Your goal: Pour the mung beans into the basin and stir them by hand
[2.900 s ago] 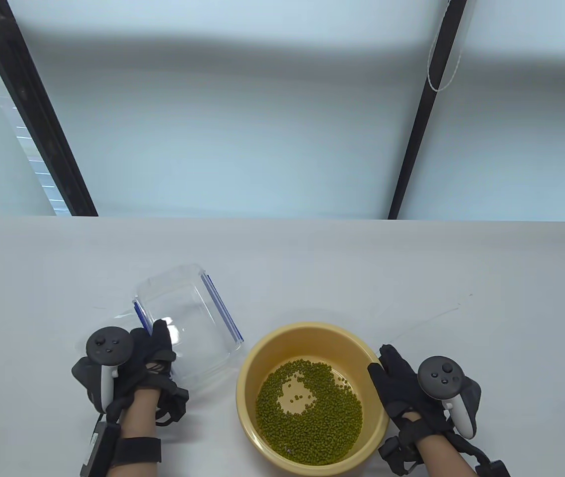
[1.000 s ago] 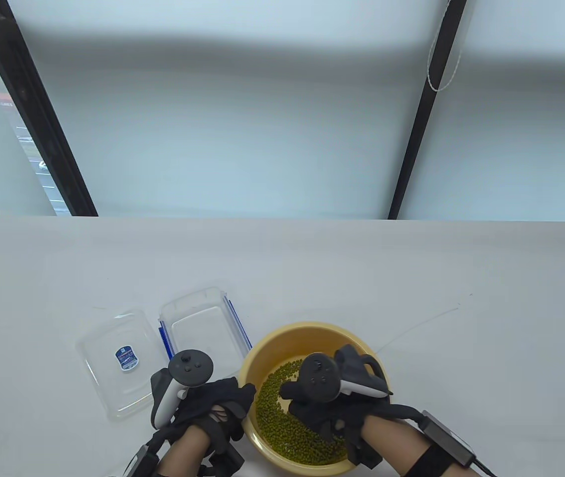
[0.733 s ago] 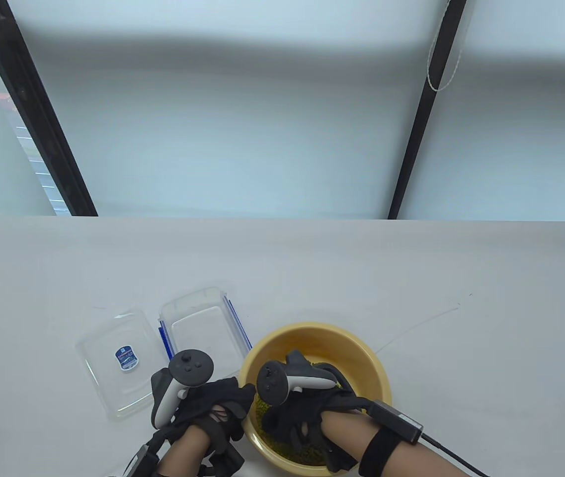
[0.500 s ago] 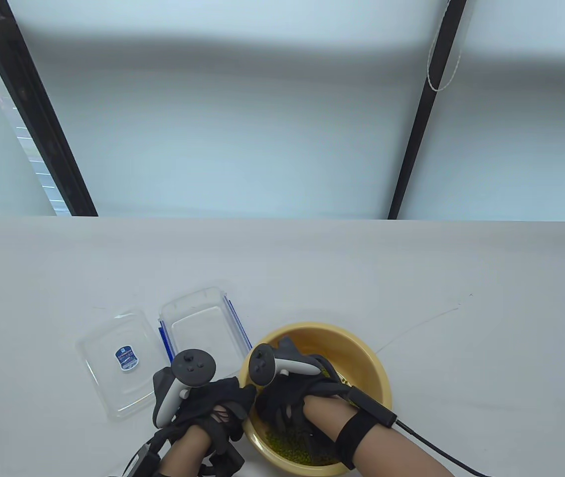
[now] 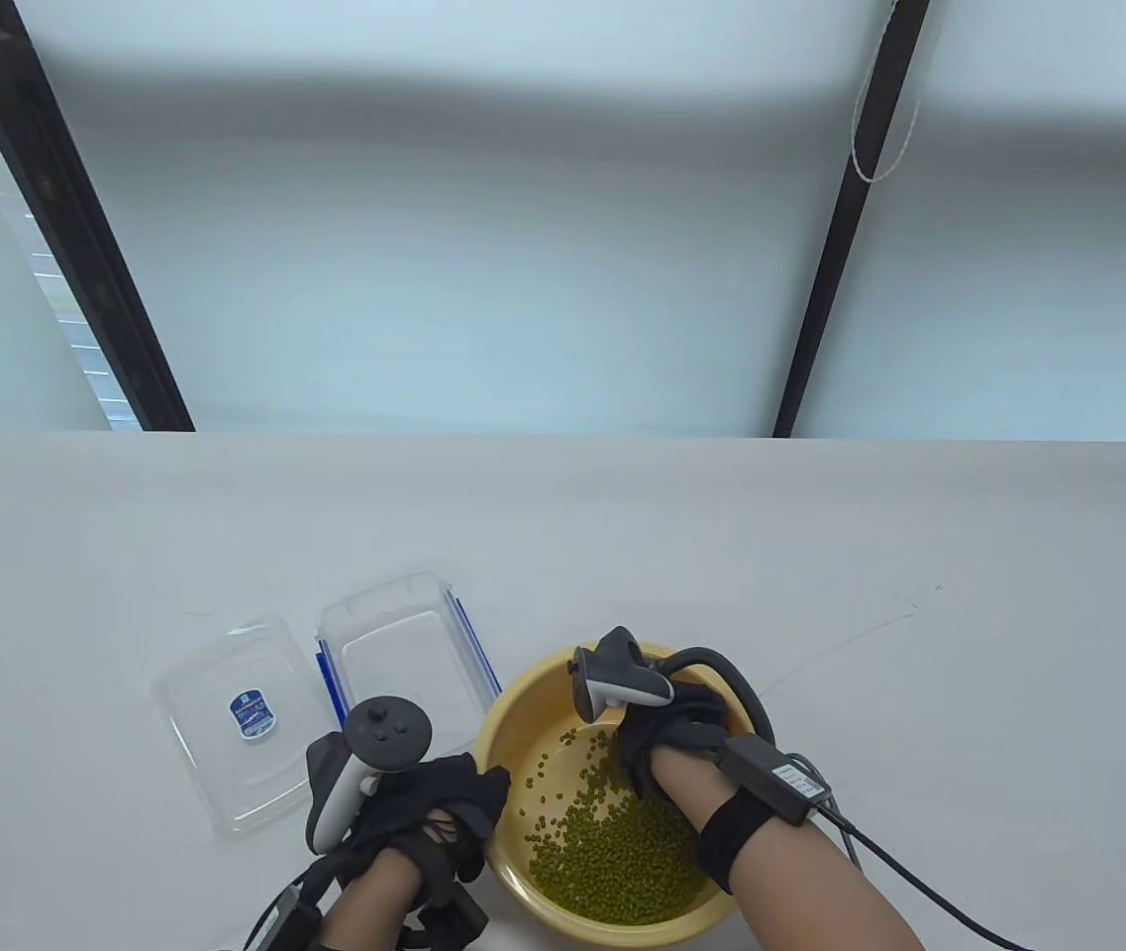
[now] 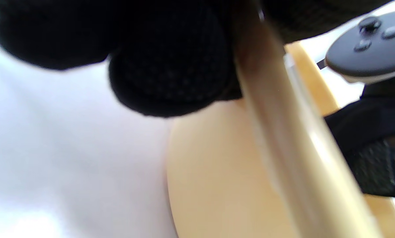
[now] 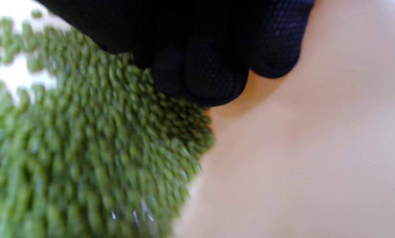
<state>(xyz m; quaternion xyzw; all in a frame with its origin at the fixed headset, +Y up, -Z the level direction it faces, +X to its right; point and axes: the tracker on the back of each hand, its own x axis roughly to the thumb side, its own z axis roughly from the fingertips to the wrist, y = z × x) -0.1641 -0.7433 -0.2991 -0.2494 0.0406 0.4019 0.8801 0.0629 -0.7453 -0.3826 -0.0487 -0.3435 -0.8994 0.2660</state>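
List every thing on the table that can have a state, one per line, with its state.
Basin: upright on the table, beans inside.
Mung beans: in the basin, heaped toward its near side.
Clear container: empty, set on the table.
Lid: off, lying flat beside the container.
Left hand: grips the basin's rim.
Right hand: inside the basin, fingers in the beans.

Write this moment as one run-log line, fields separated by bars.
step: stirring | right hand: fingers in beans | left hand: grips basin rim | box: empty, on table
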